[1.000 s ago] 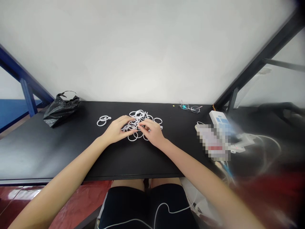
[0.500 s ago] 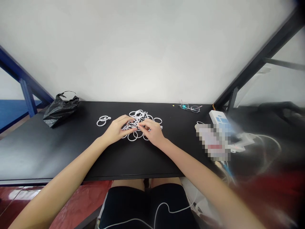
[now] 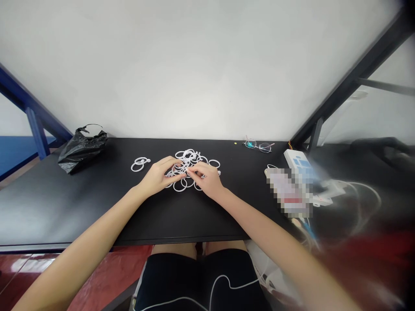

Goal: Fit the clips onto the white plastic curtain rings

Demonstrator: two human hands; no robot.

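A heap of white curtain rings [image 3: 180, 185], thin hoops with small eyelets, lies on the black table in front of me. Over its left side my left hand [image 3: 158, 176] curves, thumb and fingers closed around a ring at the middle of the heap. My right hand [image 3: 207, 176] comes in from the other side, thumb and forefinger pinching at the same ring. Both sets of fingertips nearly meet, and they partly hide the ring. Left of my left hand, apart from the heap, lies a small group of linked white rings [image 3: 139, 164].
A black plastic bag [image 3: 82, 149] stands at the table's back left. Eyeglasses [image 3: 257, 146] lie at the back right. Farther right are a blurred-out phone [image 3: 287, 192], a white power strip [image 3: 298, 162] and cables. A white wall [image 3: 194, 77] rises behind the table [image 3: 181, 220].
Both hands keep almost the same place and grip over the heap. The view has shifted very slightly; nothing else has visibly moved.
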